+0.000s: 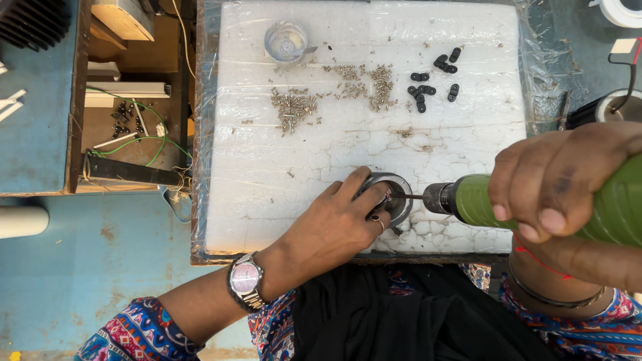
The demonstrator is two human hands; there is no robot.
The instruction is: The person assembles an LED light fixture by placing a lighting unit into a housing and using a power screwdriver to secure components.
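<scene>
1. The left hand (338, 224) is pressing curled fingers onto the round grey metal ring (391, 195) lying on the white foam tabletop (281, 167).
2. The right hand (555, 180) is gripping the green power screwdriver (481, 200), its bit touching that ring.

A round metal ring-shaped part (393, 194), silver-grey with a dark hollow centre, is lying flat near the front edge of a white foam board. A green power screwdriver (535, 204) is lying nearly horizontal, its thin bit pointing left into the ring.

Worn blue floor (80, 267) beside a plastic-wrapped white foam worktop (267, 174), wooden shelf (127, 134) alongside.
</scene>
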